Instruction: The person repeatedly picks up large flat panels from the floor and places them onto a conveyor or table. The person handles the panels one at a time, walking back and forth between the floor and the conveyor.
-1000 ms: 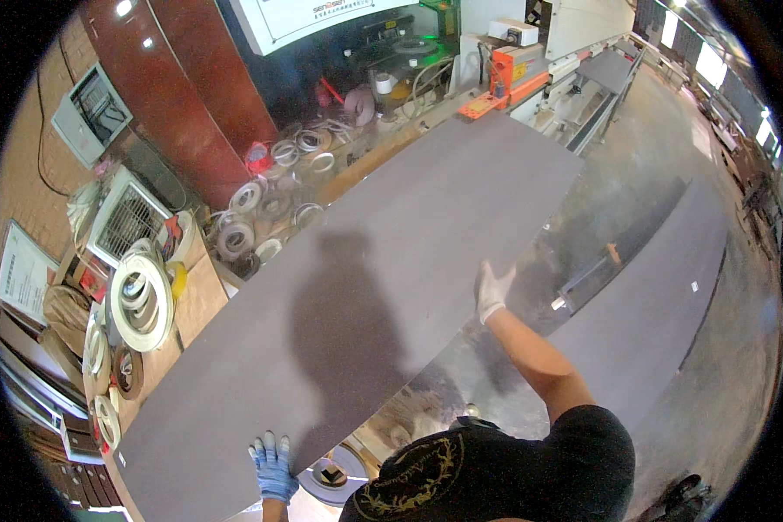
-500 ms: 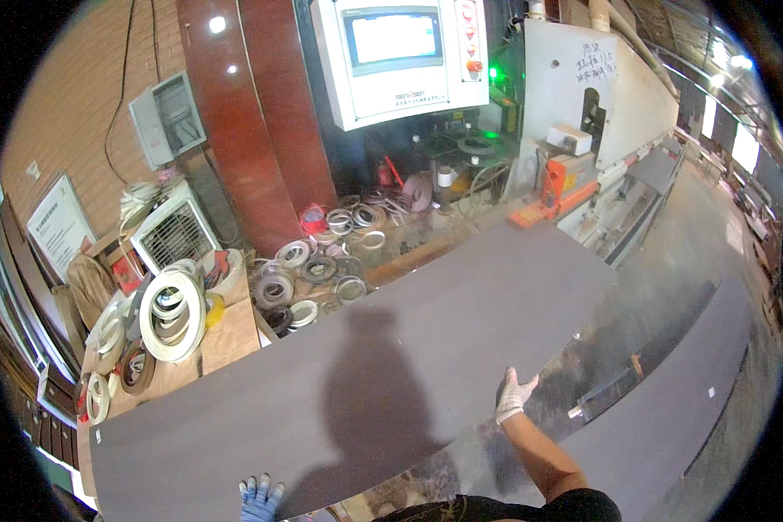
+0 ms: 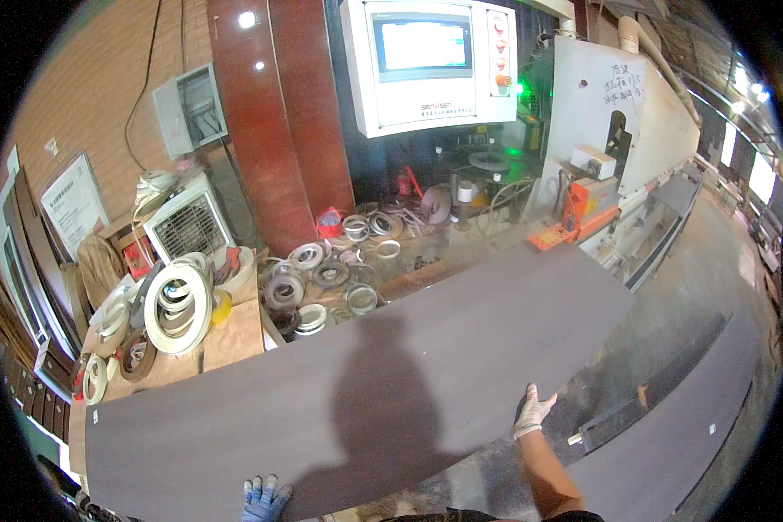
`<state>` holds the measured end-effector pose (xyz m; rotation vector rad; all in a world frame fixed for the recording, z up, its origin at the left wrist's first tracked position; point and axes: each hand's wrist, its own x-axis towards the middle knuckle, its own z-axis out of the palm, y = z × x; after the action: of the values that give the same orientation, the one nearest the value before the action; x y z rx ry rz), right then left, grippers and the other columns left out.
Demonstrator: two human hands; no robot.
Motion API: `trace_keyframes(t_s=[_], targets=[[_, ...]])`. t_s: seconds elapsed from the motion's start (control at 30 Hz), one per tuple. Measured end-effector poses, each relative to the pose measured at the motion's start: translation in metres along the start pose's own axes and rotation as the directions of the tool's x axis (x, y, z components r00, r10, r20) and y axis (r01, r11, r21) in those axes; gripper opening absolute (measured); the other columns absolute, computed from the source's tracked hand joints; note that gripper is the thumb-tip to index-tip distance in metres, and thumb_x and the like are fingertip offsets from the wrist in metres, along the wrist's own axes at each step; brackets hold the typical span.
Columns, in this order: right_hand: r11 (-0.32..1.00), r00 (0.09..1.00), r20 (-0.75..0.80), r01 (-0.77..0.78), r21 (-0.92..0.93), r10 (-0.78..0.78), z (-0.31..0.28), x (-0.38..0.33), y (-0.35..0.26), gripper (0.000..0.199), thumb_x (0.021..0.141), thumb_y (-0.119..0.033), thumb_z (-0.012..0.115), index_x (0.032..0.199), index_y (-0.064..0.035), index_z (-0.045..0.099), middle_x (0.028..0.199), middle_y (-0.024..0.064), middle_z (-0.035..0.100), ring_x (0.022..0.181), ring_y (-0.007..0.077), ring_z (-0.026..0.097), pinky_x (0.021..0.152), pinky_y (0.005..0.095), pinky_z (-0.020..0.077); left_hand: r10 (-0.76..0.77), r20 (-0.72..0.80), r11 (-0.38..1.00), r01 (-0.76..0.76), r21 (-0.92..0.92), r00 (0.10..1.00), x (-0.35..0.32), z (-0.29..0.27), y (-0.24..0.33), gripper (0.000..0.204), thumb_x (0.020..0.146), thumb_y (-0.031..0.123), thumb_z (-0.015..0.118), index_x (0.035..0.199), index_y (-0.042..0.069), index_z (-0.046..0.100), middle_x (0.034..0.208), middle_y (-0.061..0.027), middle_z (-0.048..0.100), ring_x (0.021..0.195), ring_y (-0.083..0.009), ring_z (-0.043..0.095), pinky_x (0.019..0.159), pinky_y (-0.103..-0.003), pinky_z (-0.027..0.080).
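Right up close, L hand [image 3: 266, 499], blue glove, fingers spread flat on the dark grey panel [image 3: 487, 339], nr its front edge; grip's relaxed, nothing clasped. Further along that edge, R hand [image 3: 532, 415], white glove, thumb out to the side; can't tell whether that grip's clenched on the board or just resting. Panel's right in front of the person, running L to upper R, w/ a person-shaped shadow across it and a small white label [image 3: 95, 417] at its L end. Off to the R, lower, a 2nd grey panel [image 3: 670, 444], label on that one too. Behind L, wooden counter [image 3: 235, 337] w/ a big white banding roll [image 3: 155, 315] + a yellow tape roll [image 3: 222, 306]. More coils [image 3: 284, 291] beyond the panel. Orange guard [image 3: 580, 213] just by the panel's far end. Up back: white control console [image 3: 444, 100], screen lit; white machine housing [image 3: 583, 122] to its R; open elec. box [image 3: 172, 122] on the brick wall [image 3: 87, 78].
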<state>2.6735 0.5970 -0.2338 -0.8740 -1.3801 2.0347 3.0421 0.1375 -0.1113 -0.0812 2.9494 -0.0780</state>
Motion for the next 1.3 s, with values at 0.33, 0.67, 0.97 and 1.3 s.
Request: trace_keyframes(t_s=[0.33, 0.67, 0.97, 1.3], targets=[[0.995, 0.994, 0.048, 0.097, 0.036, -0.098, -0.017, 0.151, -0.026, 0.081, 0.078, -0.010, 0.066, 0.141, -0.0043, 0.015, 0.138, 0.0161, 0.029, 0.118, 0.0262, 0.040, 0.100, 0.0376, 0.0319, 0.165, -0.041, 0.985, -0.167, -0.051, 0.985, 0.072, -0.020, 0.084, 0.087, 0.052, 0.022, 0.071, 0.132, 0.017, 0.036, 0.138, -0.0212, 0.025, 0.123, -0.0493, 0.024, 0.102, -0.062, 0.015], [0.945, 0.829, 0.460, -0.313, -0.090, 0.318, -0.048, -0.047, -0.029, 0.068, 0.085, -0.020, 0.057, 0.136, -0.0088, 0.013, 0.134, 0.0181, 0.030, 0.118, 0.0292, 0.039, 0.097, 0.0424, 0.0349, 0.099, -0.095, 0.995, -0.098, 0.020, 0.990, 0.101, -0.032, 0.164, 0.085, 0.064, 0.033, 0.069, 0.138, 0.021, 0.029, 0.141, -0.0167, 0.024, 0.127, -0.0441, 0.023, 0.105, -0.056, 0.016], [0.541, 0.413, 0.391, -0.782, -0.310, 0.822, -0.032, -0.296, 0.013, 0.066, 0.080, -0.042, 0.062, 0.131, -0.0079, 0.037, 0.126, 0.0119, 0.047, 0.114, 0.0291, 0.046, 0.096, 0.0406, 0.0368, 0.157, -0.228, 0.984, -0.172, -0.049, 0.961, 0.079, 0.001, 0.145, 0.089, 0.061, 0.044, 0.070, 0.137, 0.018, 0.030, 0.140, -0.0177, 0.027, 0.128, -0.0370, 0.026, 0.103, -0.058, 0.016], [0.908, 0.906, 0.110, -0.391, -0.152, 0.409, -0.015, -0.218, -0.014, 0.083, 0.075, -0.045, 0.068, 0.132, 0.0042, 0.033, 0.132, 0.0184, 0.041, 0.116, 0.0300, 0.045, 0.098, 0.0356, 0.0361, -0.181, -0.198, 0.979, 0.196, 0.059, 0.963, -0.082, 0.050, -0.063, 0.097, 0.057, 0.043, 0.074, 0.138, 0.014, 0.027, 0.142, -0.0166, 0.026, 0.130, -0.0362, 0.024, 0.108, -0.050, 0.011]])
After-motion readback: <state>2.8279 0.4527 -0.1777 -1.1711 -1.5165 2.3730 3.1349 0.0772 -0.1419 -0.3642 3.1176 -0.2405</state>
